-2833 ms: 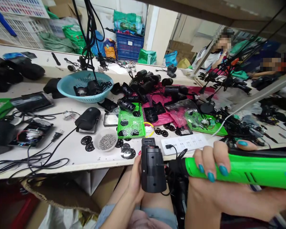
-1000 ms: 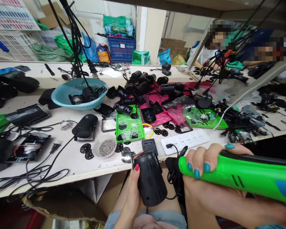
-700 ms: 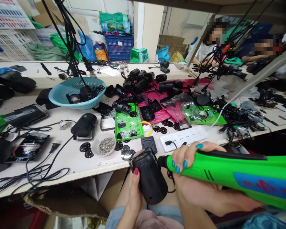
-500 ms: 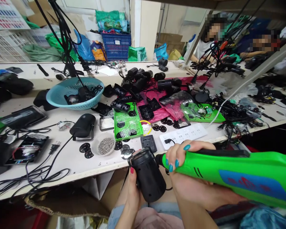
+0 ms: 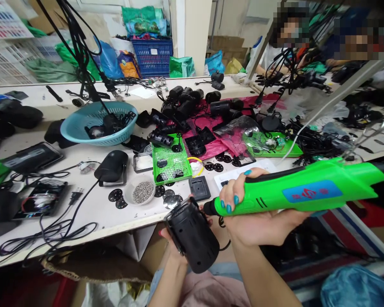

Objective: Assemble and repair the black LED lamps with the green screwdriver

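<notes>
Left hand (image 5: 174, 251) grips the housing (image 5: 192, 238) off the bench edge; right hand (image 5: 249, 213) clasps the driver (image 5: 294, 192); hold its tip square, housing steady.

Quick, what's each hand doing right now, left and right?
Left hand: closed around the black housing.
Right hand: closed around the green electric screwdriver, tip at the housing.

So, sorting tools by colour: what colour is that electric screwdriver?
Bright green electric screwdriver, blue label; head view.

1. Left hand (image 5: 171, 249) grips black cylindrical housing (image 5: 192, 238) below the table edge (image 5: 83, 232).
2. Right hand (image 5: 256, 217) holds green electric screwdriver (image 5: 297, 192), tip at housing's 1 o'clock.
3. Screw bowl (image 5: 143, 192) at 10 o'clock.
</notes>
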Motion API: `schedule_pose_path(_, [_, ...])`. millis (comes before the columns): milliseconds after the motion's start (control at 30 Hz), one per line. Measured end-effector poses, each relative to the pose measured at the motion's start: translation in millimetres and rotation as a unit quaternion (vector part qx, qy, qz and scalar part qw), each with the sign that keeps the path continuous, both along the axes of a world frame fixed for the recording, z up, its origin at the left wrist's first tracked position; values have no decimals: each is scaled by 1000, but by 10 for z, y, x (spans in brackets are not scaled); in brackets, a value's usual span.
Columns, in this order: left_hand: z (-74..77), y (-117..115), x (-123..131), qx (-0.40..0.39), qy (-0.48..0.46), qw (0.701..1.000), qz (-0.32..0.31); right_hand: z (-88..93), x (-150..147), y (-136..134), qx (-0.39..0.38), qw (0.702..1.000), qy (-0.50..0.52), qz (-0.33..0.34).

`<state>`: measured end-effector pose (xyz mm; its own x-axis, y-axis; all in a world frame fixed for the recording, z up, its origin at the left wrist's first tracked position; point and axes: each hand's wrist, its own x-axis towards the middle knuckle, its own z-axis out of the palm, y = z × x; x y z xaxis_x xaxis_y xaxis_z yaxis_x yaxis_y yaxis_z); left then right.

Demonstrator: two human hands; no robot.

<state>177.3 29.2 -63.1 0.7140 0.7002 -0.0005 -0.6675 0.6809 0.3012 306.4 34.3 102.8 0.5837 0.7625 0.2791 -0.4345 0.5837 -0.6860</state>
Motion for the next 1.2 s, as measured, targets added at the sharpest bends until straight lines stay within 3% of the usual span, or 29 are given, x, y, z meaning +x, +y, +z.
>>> schedule_pose_path(100, [25,14,21,12,-5,999,35,57,12,11,4,1000,5,-9])
schedule_pose_path(200, [138,58,53,-26,-39,995,89,155,92,-55,13,999,-6,-38])
schedule_pose_path(300, [232,113,72,-69,-69,989,109,204,170,-172,-2,1000,-25,-14])
schedule_pose_path(600, [347,122,183,-122,-17,984,125,10,-15,-308,-63,998,-4,29])
schedule_pose_path(1100, [508,180,170,-115,77,985,101,-6,57,-307,-50,996,-25,67])
schedule_pose_path(1200, [600,186,174,-130,77,983,100,31,125,-337,-51,997,-35,37])
